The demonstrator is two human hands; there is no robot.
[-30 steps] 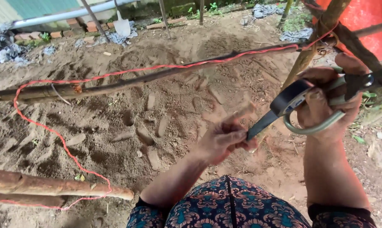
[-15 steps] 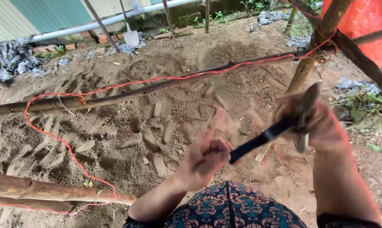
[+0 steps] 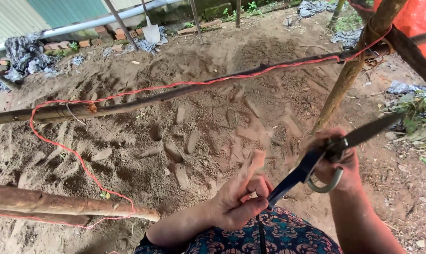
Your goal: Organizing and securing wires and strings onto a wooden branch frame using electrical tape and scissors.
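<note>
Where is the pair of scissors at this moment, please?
In the head view, lower right, the scissors are held in the right hand, one dark blade reaching down to the left hand.

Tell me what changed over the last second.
The right hand turned the scissors, so the blades now point out to the right, and it dropped lower. The left hand kept pinching at the scissors' lower tip. The red string and long pole stayed put.

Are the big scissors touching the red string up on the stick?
Apart. The head view shows the scissors in the right hand, bare sand between them and the red string.
</note>
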